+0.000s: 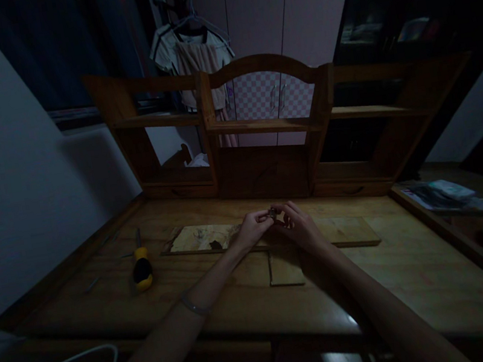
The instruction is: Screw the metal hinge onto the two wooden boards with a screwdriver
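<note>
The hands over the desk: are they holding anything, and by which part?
A small piece is at the fingers of both the left hand and right hand, between them. It is too small and dim to tell which part is gripped.

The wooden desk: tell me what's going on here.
A person's left hand and right hand meet over a long board on the desk, both at work on a small object too dim to identify. A smaller board lies nearer the person. Off to the left, a yellow-and-black screwdriver lies on the desk, in neither hand.
</note>
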The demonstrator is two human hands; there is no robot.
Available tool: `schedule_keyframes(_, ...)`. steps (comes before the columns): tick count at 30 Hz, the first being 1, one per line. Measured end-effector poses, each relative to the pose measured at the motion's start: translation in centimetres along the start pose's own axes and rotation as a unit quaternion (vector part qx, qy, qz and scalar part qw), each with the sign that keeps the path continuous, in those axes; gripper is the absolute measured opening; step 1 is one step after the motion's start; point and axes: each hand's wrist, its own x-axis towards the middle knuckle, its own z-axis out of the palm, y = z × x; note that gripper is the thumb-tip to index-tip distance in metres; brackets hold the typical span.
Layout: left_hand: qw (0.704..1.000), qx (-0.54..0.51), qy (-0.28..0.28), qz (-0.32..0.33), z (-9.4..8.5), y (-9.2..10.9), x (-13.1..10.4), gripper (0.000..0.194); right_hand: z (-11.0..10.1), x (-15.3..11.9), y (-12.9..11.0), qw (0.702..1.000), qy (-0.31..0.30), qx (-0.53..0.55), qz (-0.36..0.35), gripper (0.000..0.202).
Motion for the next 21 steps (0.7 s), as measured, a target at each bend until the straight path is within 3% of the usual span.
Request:
schedule_keyframes(5, 0.999, -0.053, 0.005, 0.005, -0.3, -0.22, 0.38, 0.032, 0.05, 0.04, -0.59, 1.0, -0.003, 0.016, 0.003, 0.045)
schedule_keyframes(14, 0.994, -0.08, 0.074, 0.002, -0.85, -0.51, 0.74, 0.044, -0.12, 0.0, -0.79, 0.999, 0.038, 0.007, 0.035, 0.047)
schedule_keyframes(21, 0.995, -0.069, 0.071, 0.006, -1.02, -0.63, 0.75, 0.04, -0.39, -0.1, -0.55, 0.998, 0.029, 0.024, 0.059, 0.049)
